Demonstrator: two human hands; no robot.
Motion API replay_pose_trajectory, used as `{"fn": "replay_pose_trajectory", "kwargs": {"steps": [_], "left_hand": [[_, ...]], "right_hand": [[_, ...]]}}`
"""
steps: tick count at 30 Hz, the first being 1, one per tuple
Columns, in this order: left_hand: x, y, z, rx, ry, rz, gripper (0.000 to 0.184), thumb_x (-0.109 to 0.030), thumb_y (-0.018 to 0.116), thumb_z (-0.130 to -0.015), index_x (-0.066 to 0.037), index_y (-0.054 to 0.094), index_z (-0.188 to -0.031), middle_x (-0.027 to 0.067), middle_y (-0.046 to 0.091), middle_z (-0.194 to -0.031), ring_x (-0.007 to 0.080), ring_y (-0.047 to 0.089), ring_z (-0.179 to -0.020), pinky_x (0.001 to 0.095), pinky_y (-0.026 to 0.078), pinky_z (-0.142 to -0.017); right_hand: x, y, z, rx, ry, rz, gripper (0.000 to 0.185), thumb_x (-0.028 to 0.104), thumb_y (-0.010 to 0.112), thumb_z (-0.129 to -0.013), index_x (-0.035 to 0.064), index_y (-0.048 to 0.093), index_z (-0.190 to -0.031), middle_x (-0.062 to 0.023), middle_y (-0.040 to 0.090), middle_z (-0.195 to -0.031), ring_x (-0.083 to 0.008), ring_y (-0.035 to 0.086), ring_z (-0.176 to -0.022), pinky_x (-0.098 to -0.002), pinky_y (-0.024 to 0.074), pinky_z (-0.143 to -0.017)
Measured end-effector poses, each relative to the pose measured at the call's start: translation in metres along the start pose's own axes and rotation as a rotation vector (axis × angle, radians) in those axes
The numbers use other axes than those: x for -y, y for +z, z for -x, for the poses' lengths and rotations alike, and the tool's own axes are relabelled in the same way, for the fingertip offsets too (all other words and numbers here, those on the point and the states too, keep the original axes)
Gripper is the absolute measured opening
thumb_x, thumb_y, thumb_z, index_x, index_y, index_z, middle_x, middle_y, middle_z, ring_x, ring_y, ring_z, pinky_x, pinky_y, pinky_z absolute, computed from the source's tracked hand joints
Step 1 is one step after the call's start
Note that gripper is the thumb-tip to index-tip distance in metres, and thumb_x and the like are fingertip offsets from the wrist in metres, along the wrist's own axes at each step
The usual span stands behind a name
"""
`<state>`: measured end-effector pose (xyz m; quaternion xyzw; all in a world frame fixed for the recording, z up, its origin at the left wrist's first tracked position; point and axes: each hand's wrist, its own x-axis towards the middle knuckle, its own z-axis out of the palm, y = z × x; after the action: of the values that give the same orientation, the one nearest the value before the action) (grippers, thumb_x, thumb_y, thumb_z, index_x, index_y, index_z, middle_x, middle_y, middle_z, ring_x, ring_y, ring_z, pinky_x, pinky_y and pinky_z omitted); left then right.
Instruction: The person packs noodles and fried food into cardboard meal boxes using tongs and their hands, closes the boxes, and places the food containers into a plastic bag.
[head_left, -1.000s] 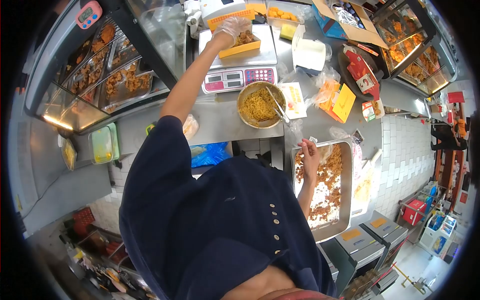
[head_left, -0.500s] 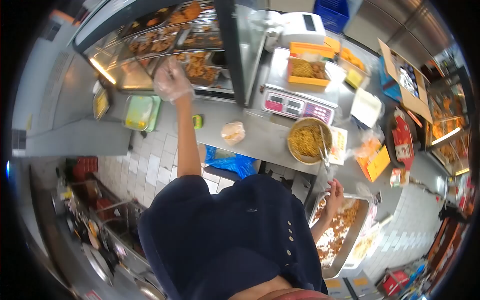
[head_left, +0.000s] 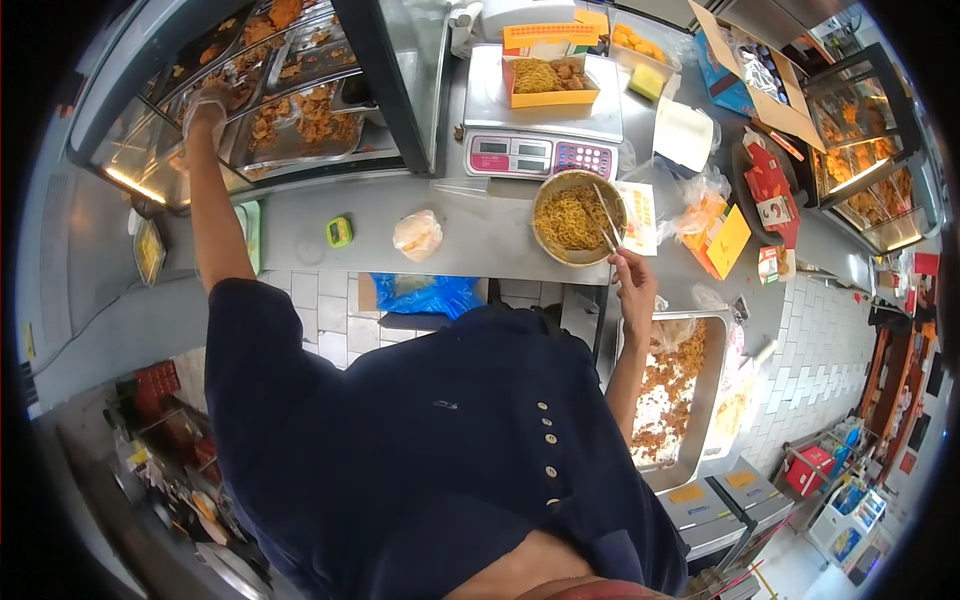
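Note:
My left hand (head_left: 208, 108), in a clear plastic glove, reaches into the glass display case (head_left: 385, 90) at the upper left. It is over a metal tray of fried pieces (head_left: 240, 75); its fingers are blurred, and I cannot make out a grip. My right hand (head_left: 634, 285) is bare and closed on the end of metal tongs (head_left: 606, 215). The tips of the tongs lie in a bowl of noodles (head_left: 570, 218) at the counter's front edge. Behind the bowl, an open orange box (head_left: 552, 80) with noodles and brown pieces sits on a weighing scale (head_left: 540, 157).
A crumpled plastic bag (head_left: 418, 235) and a green timer (head_left: 339, 232) lie on the metal counter (head_left: 380, 205). Right of my right arm is a deep metal tray (head_left: 690, 400) of crumbs and flour. Cartons and another lit case (head_left: 865, 150) stand farther right.
My left hand has gone farther left and deeper into the case. My right hand has moved up from beside the metal tray and taken hold of the tongs. The view has shifted.

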<state>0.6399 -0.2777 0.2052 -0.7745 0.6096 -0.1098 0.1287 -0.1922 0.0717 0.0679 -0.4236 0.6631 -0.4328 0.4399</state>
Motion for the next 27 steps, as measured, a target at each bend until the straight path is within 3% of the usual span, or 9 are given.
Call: {"fn": "replay_pose_trajectory", "kwargs": {"steps": [6, 9, 12, 14, 17, 18, 19, 22, 27], "left_hand": [[-0.022, -0.029, 0.028, -0.010, -0.145, 0.333, 0.040, -0.033, 0.046, -0.100, -0.007, 0.068, -0.121, 0.0233, 0.065, -0.126, 0.0399, 0.062, -0.119, 0.0484, 0.050, -0.098], [-0.042, -0.048, 0.051, -0.056, -0.068, -0.059, 0.039, -0.036, 0.050, -0.099, -0.009, 0.070, -0.119, 0.0219, 0.067, -0.121, 0.0383, 0.065, -0.114, 0.0489, 0.051, -0.094], [0.013, 0.053, 0.026, -0.811, 0.122, -0.432, 0.041, -0.045, 0.060, -0.094, -0.009, 0.075, -0.109, 0.0173, 0.074, -0.104, 0.0356, 0.070, -0.099, 0.0484, 0.054, -0.082], [-0.116, -0.071, 0.167, -1.002, -0.284, 0.593, 0.041, -0.046, 0.064, -0.092, -0.009, 0.077, -0.101, 0.0151, 0.074, -0.085, 0.0339, 0.071, -0.078, 0.0488, 0.054, -0.069], [-0.227, -0.078, 0.260, -1.040, -0.456, 0.818, 0.038, -0.042, 0.061, -0.097, -0.007, 0.076, -0.093, 0.0146, 0.068, -0.071, 0.0300, 0.063, -0.059, 0.0474, 0.049, -0.058], [-0.243, -0.034, 0.275, -0.909, -0.307, 0.805, 0.035, -0.037, 0.061, -0.098, -0.006, 0.076, -0.092, 0.0120, 0.070, -0.075, 0.0269, 0.067, -0.066, 0.0447, 0.051, -0.061], [-0.297, -0.042, 0.308, -0.833, -0.126, 1.363, 0.032, -0.033, 0.062, -0.100, -0.005, 0.076, -0.091, 0.0094, 0.073, -0.081, 0.0225, 0.068, -0.075, 0.0414, 0.052, -0.067], [-0.392, -0.005, 0.362, -0.261, -0.042, 1.405, 0.026, -0.030, 0.072, -0.095, -0.006, 0.076, -0.101, 0.0063, 0.075, -0.093, 0.0172, 0.069, -0.088, 0.0360, 0.055, -0.086], [-0.491, -0.020, 0.340, -0.062, -0.006, 1.523, 0.029, -0.031, 0.068, -0.096, -0.003, 0.073, -0.101, 0.0069, 0.071, -0.081, 0.0115, 0.059, -0.071, 0.0323, 0.051, -0.067]], "right_hand": [[-0.034, -0.010, 0.027, -0.053, 0.100, -0.100, 0.031, 0.029, 0.065, -0.101, 0.0064, 0.067, -0.121, -0.0033, 0.073, -0.101, -0.0046, 0.054, -0.071, -0.0197, 0.0349, -0.056], [-0.037, -0.018, 0.031, -0.119, 0.090, -0.068, 0.031, 0.029, 0.066, -0.101, 0.0051, 0.068, -0.119, -0.0041, 0.073, -0.101, -0.0056, 0.055, -0.073, -0.0205, 0.0377, -0.059], [-0.038, -0.030, 0.023, -0.221, -0.012, 0.054, 0.030, 0.029, 0.066, -0.101, 0.0032, 0.069, -0.116, -0.0053, 0.073, -0.099, -0.0080, 0.058, -0.077, -0.0231, 0.0433, -0.065], [-0.031, -0.033, 0.005, -0.289, -0.089, 0.118, 0.029, 0.028, 0.066, -0.101, 0.0020, 0.070, -0.114, -0.0063, 0.073, -0.098, -0.0097, 0.060, -0.080, -0.0251, 0.0467, -0.070], [-0.005, -0.029, -0.031, -0.344, -0.177, 0.192, 0.028, 0.025, 0.067, -0.099, -0.0009, 0.070, -0.109, -0.0090, 0.073, -0.096, -0.0154, 0.065, -0.087, -0.0311, 0.0507, -0.080], [-0.003, -0.027, -0.050, -0.333, -0.219, 0.197, 0.027, 0.024, 0.068, -0.098, -0.0012, 0.070, -0.108, -0.0102, 0.073, -0.096, -0.0177, 0.067, -0.089, -0.0332, 0.0513, -0.084], [-0.003, -0.023, -0.073, -0.319, -0.231, 0.192, 0.027, 0.025, 0.068, -0.098, -0.0006, 0.071, -0.108, -0.0110, 0.074, -0.098, -0.0187, 0.068, -0.091, -0.0332, 0.0516, -0.085], [0.004, 0.006, -0.158, -0.167, -0.218, 0.172, 0.034, 0.032, 0.069, -0.096, 0.0017, 0.071, -0.112, -0.0137, 0.075, -0.103, -0.0236, 0.071, -0.097, -0.0344, 0.0526, -0.089], [0.044, 0.080, -0.311, -0.109, -0.290, 0.369, 0.052, 0.043, 0.063, -0.096, -0.0038, 0.068, -0.119, -0.0228, 0.072, -0.112, -0.0309, 0.069, -0.108, -0.0369, 0.0514, -0.093]]}}
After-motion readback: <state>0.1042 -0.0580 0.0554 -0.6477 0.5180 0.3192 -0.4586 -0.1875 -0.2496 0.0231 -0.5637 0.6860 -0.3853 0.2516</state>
